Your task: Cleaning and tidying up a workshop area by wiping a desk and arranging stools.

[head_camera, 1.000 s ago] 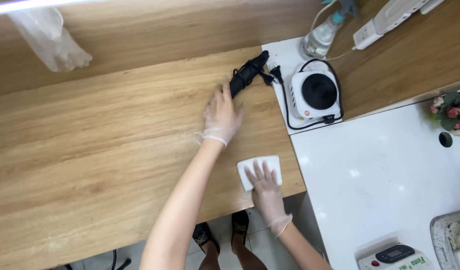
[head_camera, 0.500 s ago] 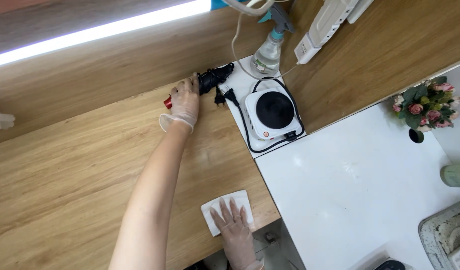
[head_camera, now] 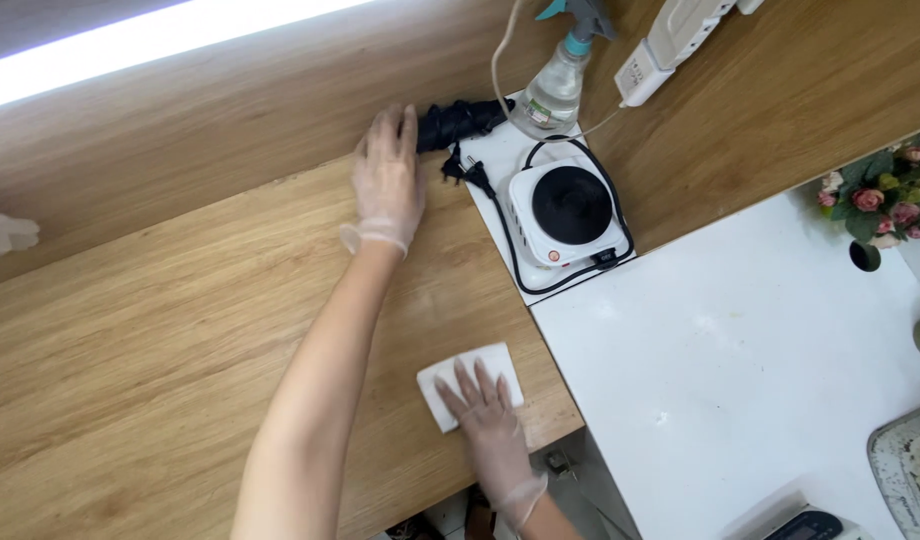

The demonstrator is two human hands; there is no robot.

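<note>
Both hands wear thin clear gloves. Left hand [head_camera: 388,178] stretches far forward, palm down and fingers nearly straight, its fingertips touching a crumpled black bundle [head_camera: 458,122] that lies against the wooden back wall; it grips nothing that can be seen. Right hand [head_camera: 483,408] lies flat with fingers spread, pressing down on a white cloth [head_camera: 458,378] near the front edge of the wooden counter [head_camera: 160,340], grasping nothing. Just right of the left hand's fingertips, a black plug [head_camera: 458,168] rests on a white board, its cord looping round a small white hot plate [head_camera: 565,212] with a dark round top. Beyond that bundle stands a clear spray bottle [head_camera: 552,92]. Further right of both hands spreads a white table [head_camera: 740,360], with pink flowers [head_camera: 880,195] at its far edge.
</note>
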